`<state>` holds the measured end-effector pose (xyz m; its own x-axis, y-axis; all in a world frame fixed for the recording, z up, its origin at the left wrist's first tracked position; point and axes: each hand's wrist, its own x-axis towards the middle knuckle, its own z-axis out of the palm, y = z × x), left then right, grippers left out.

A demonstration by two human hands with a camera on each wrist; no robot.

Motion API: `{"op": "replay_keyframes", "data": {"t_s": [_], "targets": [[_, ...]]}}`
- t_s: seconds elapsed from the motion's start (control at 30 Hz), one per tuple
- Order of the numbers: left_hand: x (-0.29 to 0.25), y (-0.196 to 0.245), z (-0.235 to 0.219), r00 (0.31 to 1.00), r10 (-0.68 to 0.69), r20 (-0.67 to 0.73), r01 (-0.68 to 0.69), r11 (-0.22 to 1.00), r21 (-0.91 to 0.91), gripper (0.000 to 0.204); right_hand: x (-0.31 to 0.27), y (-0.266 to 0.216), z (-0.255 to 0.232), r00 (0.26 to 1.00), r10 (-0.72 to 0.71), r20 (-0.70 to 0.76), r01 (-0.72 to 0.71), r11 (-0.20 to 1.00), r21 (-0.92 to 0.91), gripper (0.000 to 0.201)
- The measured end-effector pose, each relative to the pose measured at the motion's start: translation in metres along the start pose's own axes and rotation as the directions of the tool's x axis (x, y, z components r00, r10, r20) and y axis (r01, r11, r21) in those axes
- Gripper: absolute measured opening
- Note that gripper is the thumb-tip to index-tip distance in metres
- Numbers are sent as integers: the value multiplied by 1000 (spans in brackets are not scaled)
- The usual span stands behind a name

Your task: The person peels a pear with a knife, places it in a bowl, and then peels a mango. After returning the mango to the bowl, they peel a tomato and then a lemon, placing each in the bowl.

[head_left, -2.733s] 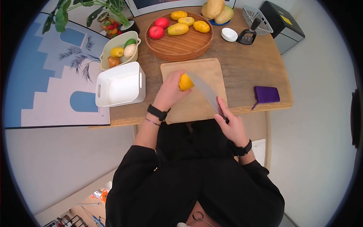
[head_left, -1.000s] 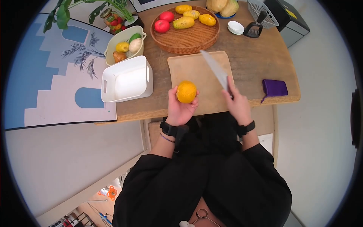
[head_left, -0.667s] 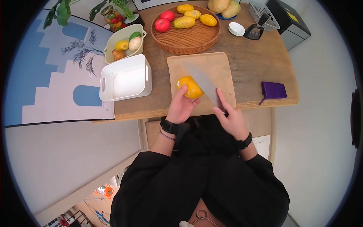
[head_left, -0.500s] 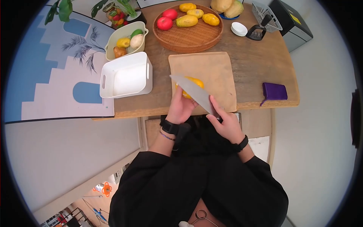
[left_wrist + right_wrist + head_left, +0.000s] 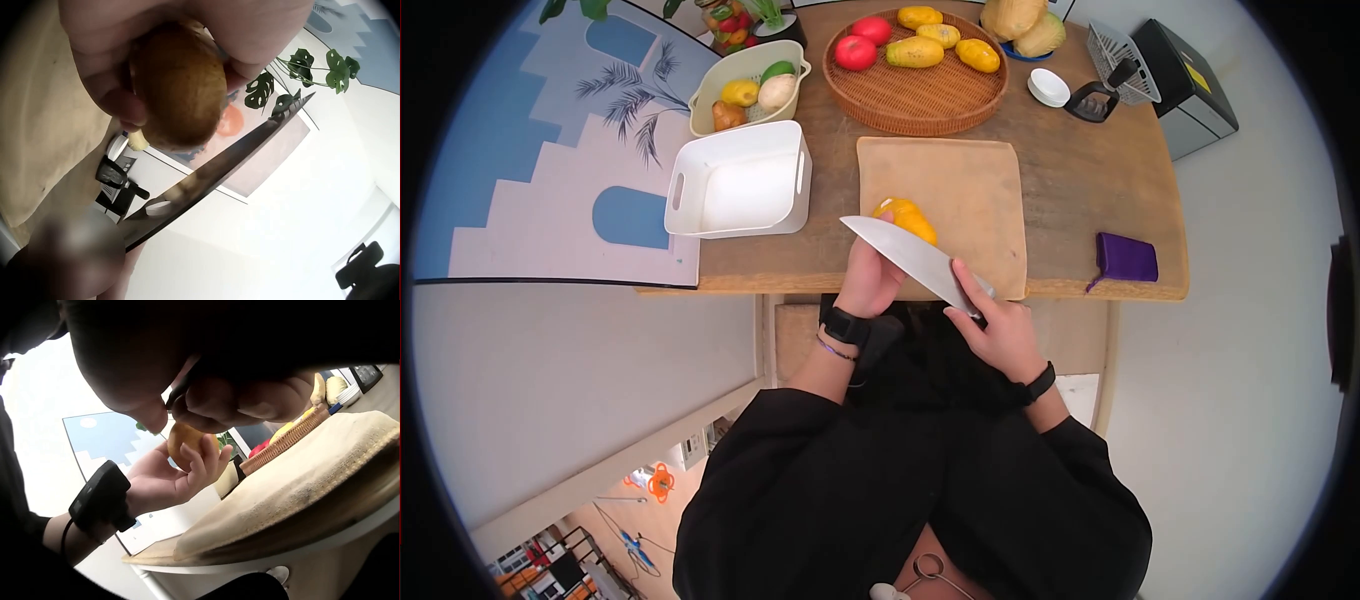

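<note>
My left hand [image 5: 873,272] holds a rounded yellow fruit [image 5: 912,222] over the near left part of a tan cutting board [image 5: 960,185]. In the left wrist view, fingers and thumb lie on both sides of the fruit [image 5: 181,94]. My right hand [image 5: 1003,338] grips a chef's knife [image 5: 905,252] by its dark handle, which is mostly hidden in the fist. Its broad blade points to the upper left and overlaps the fruit and the left fingers in the head view. From the left wrist, the blade [image 5: 212,175] shows beside the fruit, with a gap between them.
Behind the board stands a round wicker tray [image 5: 915,105] with yellow and red produce. A white bin [image 5: 740,190] and a cream colander [image 5: 700,100] of vegetables stand at left. White bowls [image 5: 1048,88], a black-handled tool [image 5: 1095,100] and a purple pouch [image 5: 1127,258] lie at right.
The left hand has turned from over the fruit to under it and come nearer the body. The knife swung away rightward, then came back leftward across the front of the fruit.
</note>
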<state>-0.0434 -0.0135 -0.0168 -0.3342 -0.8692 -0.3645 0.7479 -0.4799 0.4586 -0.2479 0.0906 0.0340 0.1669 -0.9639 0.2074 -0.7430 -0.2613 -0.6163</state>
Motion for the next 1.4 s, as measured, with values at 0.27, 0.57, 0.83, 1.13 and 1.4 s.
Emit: {"op": "replay_keyframes", "data": {"t_s": [0.27,0.57,0.83,1.13,1.4], "targets": [[-10,7,9,979,-90,183,114,985,-126,63,3,0,2,995,-65,74,68,997,-40,68],[-6,-13,0,977,-149,151,171,974,-148,69,9,4,10,988,-143,56,150,978,-147,70],[-12,-20,4,978,-112,174,144,972,-184,63,9,5,11,987,-84,137,106,980,-168,70],[-10,-18,-1,970,-166,175,197,965,-172,62,9,10,12,989,-76,128,99,979,-179,70],[-25,-15,14,984,-175,30,176,984,-31,51,15,31,3,999,6,50,-9,998,63,69]]}}
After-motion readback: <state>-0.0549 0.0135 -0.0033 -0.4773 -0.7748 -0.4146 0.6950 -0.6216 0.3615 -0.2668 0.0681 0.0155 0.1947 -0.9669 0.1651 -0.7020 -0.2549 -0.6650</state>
